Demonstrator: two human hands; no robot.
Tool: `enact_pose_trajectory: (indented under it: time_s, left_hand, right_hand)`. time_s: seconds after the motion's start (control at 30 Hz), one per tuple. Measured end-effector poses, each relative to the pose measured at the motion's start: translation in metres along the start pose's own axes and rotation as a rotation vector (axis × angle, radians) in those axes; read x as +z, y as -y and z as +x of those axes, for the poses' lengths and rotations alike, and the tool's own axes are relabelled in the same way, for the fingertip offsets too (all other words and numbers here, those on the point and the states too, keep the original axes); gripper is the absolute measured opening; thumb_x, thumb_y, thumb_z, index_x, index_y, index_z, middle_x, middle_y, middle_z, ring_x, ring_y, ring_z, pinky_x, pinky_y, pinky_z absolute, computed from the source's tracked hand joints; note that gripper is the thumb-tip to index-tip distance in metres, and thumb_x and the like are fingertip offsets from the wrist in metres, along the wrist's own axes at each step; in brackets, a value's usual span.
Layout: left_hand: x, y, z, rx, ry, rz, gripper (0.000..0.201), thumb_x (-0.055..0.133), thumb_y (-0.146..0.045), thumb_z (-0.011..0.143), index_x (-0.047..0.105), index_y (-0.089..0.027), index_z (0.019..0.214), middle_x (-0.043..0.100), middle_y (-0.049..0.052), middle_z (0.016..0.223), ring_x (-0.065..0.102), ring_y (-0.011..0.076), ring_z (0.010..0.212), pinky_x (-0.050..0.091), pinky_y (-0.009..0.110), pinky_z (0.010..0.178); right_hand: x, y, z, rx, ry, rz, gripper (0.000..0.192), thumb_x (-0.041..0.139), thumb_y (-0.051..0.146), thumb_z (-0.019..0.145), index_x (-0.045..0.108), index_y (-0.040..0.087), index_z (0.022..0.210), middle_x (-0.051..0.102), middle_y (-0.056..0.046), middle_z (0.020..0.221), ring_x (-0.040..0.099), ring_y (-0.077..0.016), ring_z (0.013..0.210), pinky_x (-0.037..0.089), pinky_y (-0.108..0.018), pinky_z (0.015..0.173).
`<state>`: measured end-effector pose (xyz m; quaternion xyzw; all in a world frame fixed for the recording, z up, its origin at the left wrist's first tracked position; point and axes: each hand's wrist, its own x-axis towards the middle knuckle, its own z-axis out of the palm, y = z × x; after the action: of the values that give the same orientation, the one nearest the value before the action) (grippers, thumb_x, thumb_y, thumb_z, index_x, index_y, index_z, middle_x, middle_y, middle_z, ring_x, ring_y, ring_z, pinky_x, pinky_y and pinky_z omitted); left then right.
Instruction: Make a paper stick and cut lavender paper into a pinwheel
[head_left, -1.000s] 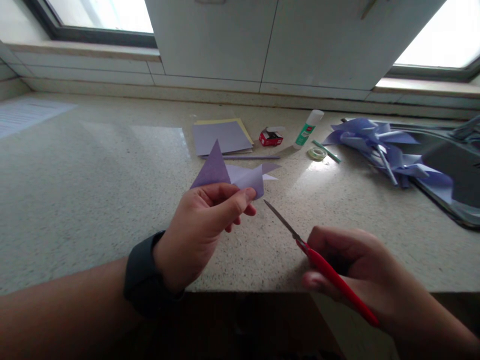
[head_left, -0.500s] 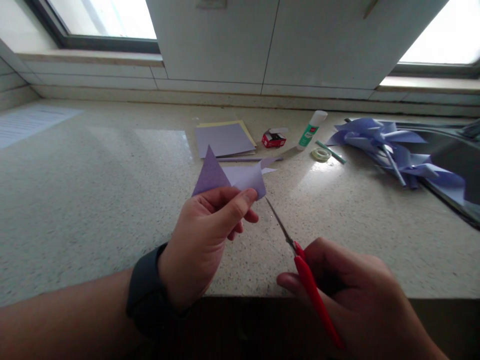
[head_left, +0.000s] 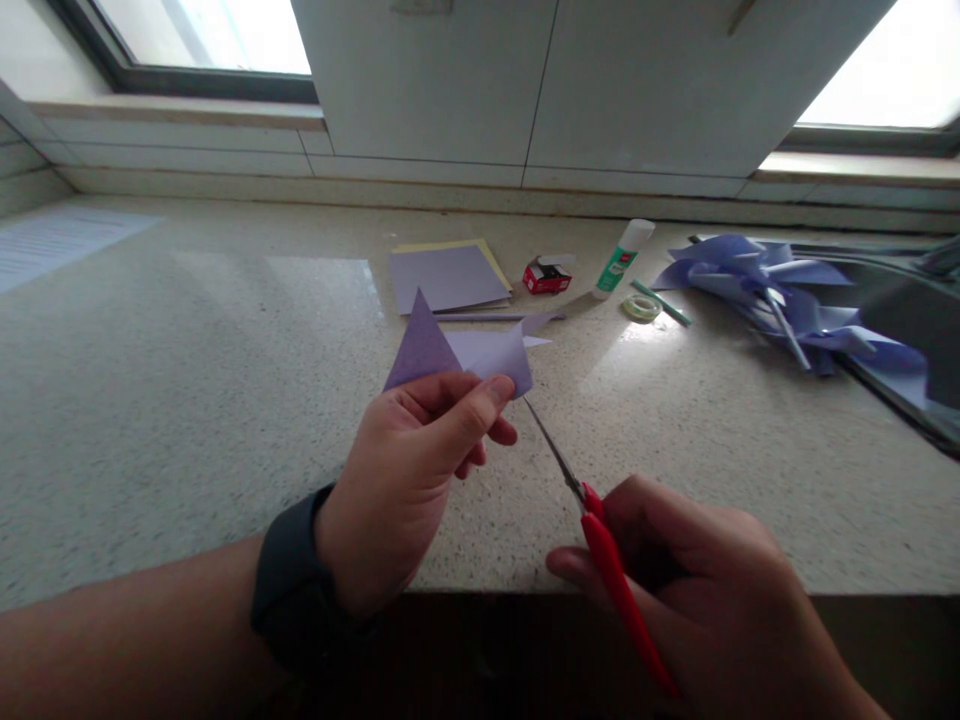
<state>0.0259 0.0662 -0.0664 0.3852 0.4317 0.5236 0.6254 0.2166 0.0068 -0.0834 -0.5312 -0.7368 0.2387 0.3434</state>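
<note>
Between thumb and fingers, my left hand (head_left: 420,460) pinches a piece of purple paper (head_left: 422,345) with pointed flaps, held above the counter. One flap curls over beside my thumb, and a pointed corner stands up at the left. My right hand (head_left: 705,580) grips red-handled scissors (head_left: 611,560) by the handles. Their blades look closed or nearly closed, pointing up and left. The scissor tip is just below the paper's curled right edge; whether it touches the paper I cannot tell.
Behind the paper lies a stack of purple and yellow sheets (head_left: 450,278), with a red box (head_left: 547,276), a glue stick (head_left: 624,258), a roll of tape (head_left: 641,307) and a green stick (head_left: 661,304) to its right. Purple paper pinwheels (head_left: 780,295) rest by the sink (head_left: 937,330). A printed sheet (head_left: 67,240) lies far left.
My right hand has moved slightly left with the scissors, bringing their tip closer to the paper's lower right edge. My left hand and the paper have stayed nearly still.
</note>
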Motion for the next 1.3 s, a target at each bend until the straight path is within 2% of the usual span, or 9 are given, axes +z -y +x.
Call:
enact_pose_trajectory:
  time_s: [0.7, 1.3]
  left_hand:
    - [-0.0003, 0.0007, 0.0005, -0.005, 0.008, 0.0, 0.023, 0.081, -0.037, 0.082, 0.074, -0.019, 0.069, 0.068, -0.004, 0.063, 0.046, 0.0039, 0.053, 0.037, 0.014, 0.051]
    - [-0.0006, -0.0009, -0.0007, -0.018, -0.001, 0.004, 0.025, 0.08, -0.037, 0.082, 0.072, -0.018, 0.067, 0.067, -0.002, 0.063, 0.045, 0.0056, 0.054, 0.036, 0.017, 0.052]
  right_hand:
    - [-0.0011, -0.0009, 0.0004, 0.005, 0.001, -0.033, 0.042, 0.074, 0.05, 0.085, 0.051, 0.021, 0.064, 0.047, 0.007, 0.047, 0.035, -0.0065, 0.04, 0.029, -0.019, 0.035]
    - [-0.0017, -0.0008, -0.0001, 0.025, 0.0, 0.006, 0.04, 0.074, 0.047, 0.086, 0.052, 0.021, 0.065, 0.051, 0.007, 0.049, 0.038, -0.007, 0.041, 0.031, -0.019, 0.037]
